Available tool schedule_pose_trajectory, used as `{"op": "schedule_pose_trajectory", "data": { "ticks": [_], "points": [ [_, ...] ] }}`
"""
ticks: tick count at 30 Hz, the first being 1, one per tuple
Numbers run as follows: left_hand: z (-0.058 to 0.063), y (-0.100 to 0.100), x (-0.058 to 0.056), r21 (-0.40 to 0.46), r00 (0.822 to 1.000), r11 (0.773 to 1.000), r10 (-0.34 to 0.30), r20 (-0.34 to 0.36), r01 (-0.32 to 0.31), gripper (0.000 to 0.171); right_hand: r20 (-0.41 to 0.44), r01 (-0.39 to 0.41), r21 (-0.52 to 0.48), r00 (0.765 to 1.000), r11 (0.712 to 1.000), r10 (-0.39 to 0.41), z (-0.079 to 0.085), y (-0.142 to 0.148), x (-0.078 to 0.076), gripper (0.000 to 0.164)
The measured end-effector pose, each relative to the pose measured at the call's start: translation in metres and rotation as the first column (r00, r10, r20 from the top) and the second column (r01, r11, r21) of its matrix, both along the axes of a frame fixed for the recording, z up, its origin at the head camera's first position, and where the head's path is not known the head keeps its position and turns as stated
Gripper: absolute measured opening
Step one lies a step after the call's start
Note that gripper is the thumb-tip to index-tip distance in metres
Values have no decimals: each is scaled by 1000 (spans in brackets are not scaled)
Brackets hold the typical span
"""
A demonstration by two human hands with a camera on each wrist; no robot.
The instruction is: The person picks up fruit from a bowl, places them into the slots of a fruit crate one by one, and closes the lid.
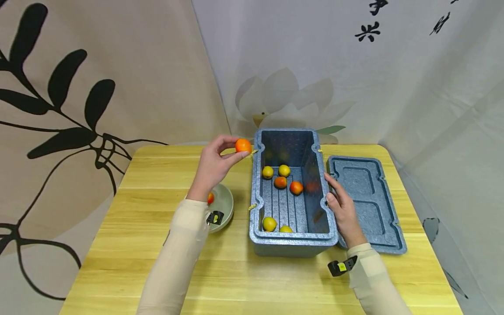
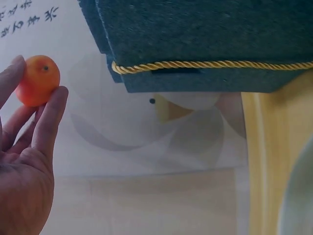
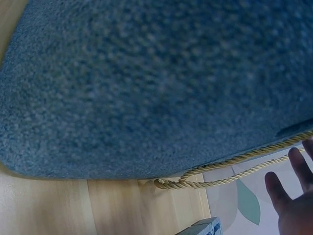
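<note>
Wooden table (image 1: 236, 284) — only the head view shows fruit (image 1: 296, 188) inside the box (image 1: 291, 249).

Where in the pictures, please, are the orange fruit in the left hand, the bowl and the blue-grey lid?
Orange fruit (image 2: 38, 81): left wrist view, middle of its skin.
Bowl (image 1: 225, 203): head view, bare inside.
Lid (image 1: 369, 202): head view, upper face.

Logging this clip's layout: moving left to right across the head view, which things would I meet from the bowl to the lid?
Pale bowl → held orange fruit → blue-gray box → matching lid.
</note>
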State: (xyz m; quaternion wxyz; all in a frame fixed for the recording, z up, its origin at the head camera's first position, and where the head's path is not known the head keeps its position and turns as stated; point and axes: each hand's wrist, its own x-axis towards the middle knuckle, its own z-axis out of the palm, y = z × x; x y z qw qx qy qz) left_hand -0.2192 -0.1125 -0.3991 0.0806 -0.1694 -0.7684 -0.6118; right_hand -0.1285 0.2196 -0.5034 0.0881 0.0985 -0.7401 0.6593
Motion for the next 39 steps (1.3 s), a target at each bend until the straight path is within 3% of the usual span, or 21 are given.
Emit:
{"op": "schedule_pose_trajectory", "data": {
  "ticks": [5,12,19,26,32,39],
  "points": [
    [10,8,-9,-47,1000,999,-26,-6,25,39,-3,-3,-8,1000,1000,3,0,0,-1,47],
    [21,26,-23,-97,997,992,-74,39,77,40,-14,-15,-22,1000,1000,15,2,-1,-2,47],
    [36,45,-37,-280,996,956,-81,38,88,41,-15,-29,-25,999,999,29,2,-1,-2,48],
    [51,56,-47,-324,994,939,-110,28,113,41,-5,-10,-10,1000,1000,10,-1,-1,0,47],
    [52,64,-53,-348,990,927,-130,45,138,42,-8,-4,-12,1000,1000,4,-1,0,0,47],
    [48,79,-56,-447,982,875,-180,51,184,45,-5,-3,-4,1000,1000,3,-1,1,-1,47]
  ]
}}
